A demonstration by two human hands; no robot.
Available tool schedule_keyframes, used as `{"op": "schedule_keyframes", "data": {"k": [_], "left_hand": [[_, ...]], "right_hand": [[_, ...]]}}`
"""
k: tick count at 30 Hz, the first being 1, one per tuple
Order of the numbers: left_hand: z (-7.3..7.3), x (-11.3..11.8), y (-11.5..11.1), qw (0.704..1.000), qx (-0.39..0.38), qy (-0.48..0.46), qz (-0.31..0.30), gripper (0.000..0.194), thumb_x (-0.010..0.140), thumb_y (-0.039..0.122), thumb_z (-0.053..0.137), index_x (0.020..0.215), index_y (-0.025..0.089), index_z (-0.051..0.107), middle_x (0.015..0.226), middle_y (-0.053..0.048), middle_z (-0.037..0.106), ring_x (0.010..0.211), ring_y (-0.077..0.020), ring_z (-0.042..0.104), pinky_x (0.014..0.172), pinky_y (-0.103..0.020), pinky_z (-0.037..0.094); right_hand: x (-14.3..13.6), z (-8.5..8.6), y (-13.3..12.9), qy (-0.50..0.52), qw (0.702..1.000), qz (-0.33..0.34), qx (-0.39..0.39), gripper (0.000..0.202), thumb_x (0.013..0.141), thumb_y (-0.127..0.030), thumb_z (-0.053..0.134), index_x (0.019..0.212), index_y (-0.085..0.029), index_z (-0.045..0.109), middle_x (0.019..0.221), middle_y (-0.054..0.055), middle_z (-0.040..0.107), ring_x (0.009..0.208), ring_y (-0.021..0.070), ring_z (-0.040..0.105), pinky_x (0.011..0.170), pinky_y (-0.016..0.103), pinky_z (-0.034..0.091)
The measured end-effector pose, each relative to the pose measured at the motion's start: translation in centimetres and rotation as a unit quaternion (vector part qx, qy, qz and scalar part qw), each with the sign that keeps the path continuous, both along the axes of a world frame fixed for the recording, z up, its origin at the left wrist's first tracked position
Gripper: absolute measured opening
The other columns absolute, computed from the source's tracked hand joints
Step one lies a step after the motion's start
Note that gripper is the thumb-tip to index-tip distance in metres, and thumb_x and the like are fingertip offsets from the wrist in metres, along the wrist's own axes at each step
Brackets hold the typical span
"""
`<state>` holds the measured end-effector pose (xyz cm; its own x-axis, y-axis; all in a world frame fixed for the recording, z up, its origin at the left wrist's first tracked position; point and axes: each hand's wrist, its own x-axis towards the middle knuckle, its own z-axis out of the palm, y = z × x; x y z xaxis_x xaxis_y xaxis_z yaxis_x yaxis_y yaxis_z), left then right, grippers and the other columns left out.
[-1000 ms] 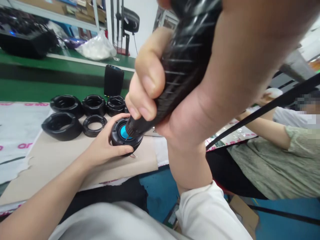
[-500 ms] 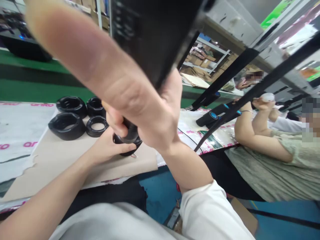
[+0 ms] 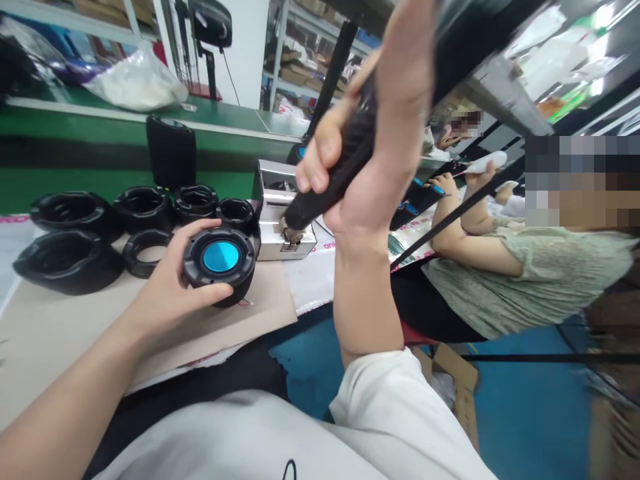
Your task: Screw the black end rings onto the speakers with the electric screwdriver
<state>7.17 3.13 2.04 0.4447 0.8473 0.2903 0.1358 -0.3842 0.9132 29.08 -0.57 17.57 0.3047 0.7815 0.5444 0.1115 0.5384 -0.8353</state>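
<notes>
My left hand point(image 3: 163, 283) is wrapped round a black ring-shaped housing point(image 3: 240, 287) on the cardboard, thumb at the near side and fingers at the far side. A shiny blue disc point(image 3: 221, 256) sits in its centre, facing up. Raised close to the camera, my right hand point(image 3: 380, 153) grips a black electric screwdriver point(image 3: 333, 190), which slants down to the left. Its tip is at the front of a silver metal box point(image 3: 273, 247), which looks like a screw feeder; whether the two touch, I cannot tell.
Several black ring housings point(image 3: 70, 260) stand left on the cardboard sheet point(image 3: 100, 347). Behind them, a dark upright part point(image 3: 173, 153) stands by the green conveyor point(image 3: 225, 130), with a plastic bag point(image 3: 137, 83) on it. On the right sits a co-worker point(image 3: 515, 273), beyond a slanting black bar.
My right hand has moved the screwdriver away from the housing to the metal box. The blue disc is now uncovered. My view has shifted, and my left hand stays on the housing.
</notes>
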Motion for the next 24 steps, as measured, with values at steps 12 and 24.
{"op": "schedule_keyframes", "data": {"k": [12,24], "left_hand": [[-0.9,-0.8,0.7,0.998,0.066,0.013,0.021,0.095,0.071,0.061,0.097,0.154,0.030,0.063,0.150,-0.009,0.068,0.132,-0.0381,0.067,0.113,-0.047,0.057],[-0.9,-0.8,0.5,0.998,0.062,0.010,0.020,0.096,0.069,0.060,0.098,0.154,0.035,0.063,0.148,-0.007,0.071,0.132,-0.0397,0.069,0.117,-0.053,0.056]], "right_hand": [[3.9,-8.6,4.2,0.081,0.996,0.018,-0.018,0.071,0.078,-0.089,0.081,0.088,-0.026,0.049,0.055,-0.012,0.049,0.041,0.0081,0.044,0.037,0.028,0.033],[3.8,-7.5,4.7,0.069,0.997,-0.010,0.027,0.081,0.069,-0.097,0.079,0.091,-0.025,0.048,0.057,-0.014,0.047,0.042,0.0031,0.043,0.039,0.026,0.031]]}}
